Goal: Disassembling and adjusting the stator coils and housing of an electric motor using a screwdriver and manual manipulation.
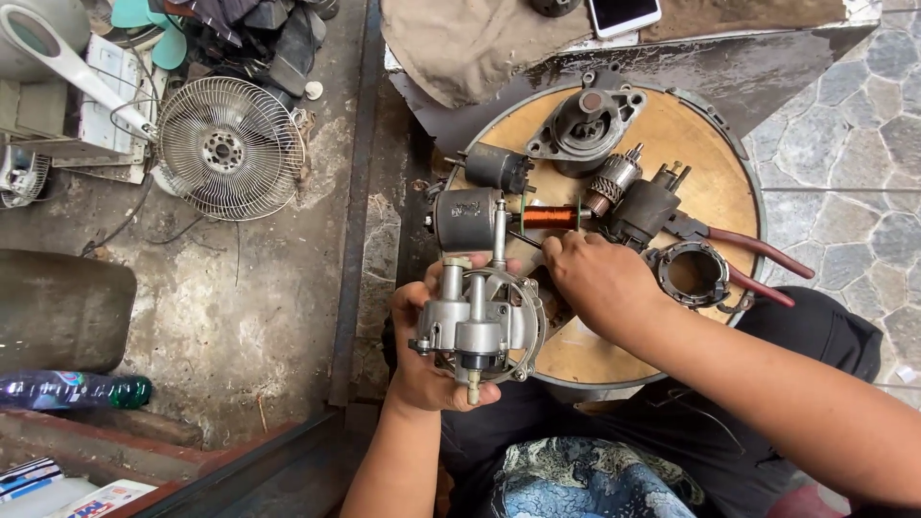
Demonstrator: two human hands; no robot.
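My left hand grips a grey metal motor housing with tubes and a round flange, held upright at the near edge of a round wooden board. My right hand rests on the board just right of the housing, its fingertips touching a thin rod beside a copper-wound armature. I cannot tell whether the fingers pinch the rod. A dark cylindrical motor body lies just above the housing.
On the board lie a grey starter nose casting, a black solenoid, a small dark cylinder, a ring-shaped part and red-handled pliers. A fan grille and a plastic bottle lie on the left floor.
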